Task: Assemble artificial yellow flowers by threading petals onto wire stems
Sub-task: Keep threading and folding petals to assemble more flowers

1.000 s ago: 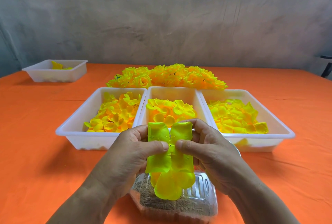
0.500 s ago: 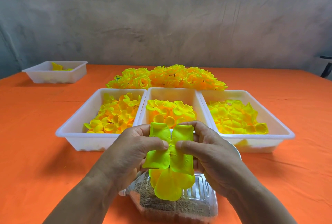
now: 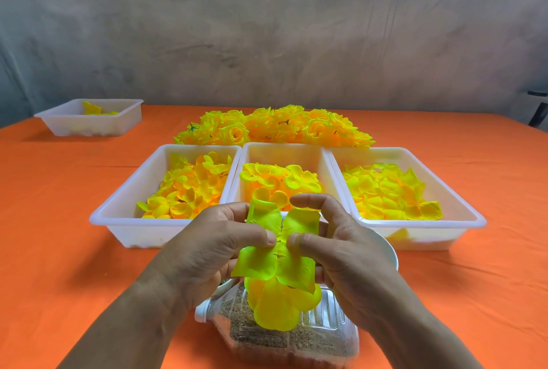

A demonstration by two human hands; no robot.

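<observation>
In front of the middle tray (image 3: 281, 153), the left hand (image 3: 204, 253) pinches the left side of a yellow-green petal piece (image 3: 292, 268) between thumb and fingers. The piece stands upright before that tray, above a sand-filled bottle (image 3: 326, 337). The right hand (image 3: 347, 253) pinches its right side, index finger curled over the top.

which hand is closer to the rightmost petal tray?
Right. The right hand is just in front of the rightmost petal tray, by its near-left corner; the left hand is farther left, across the held petals.
</observation>
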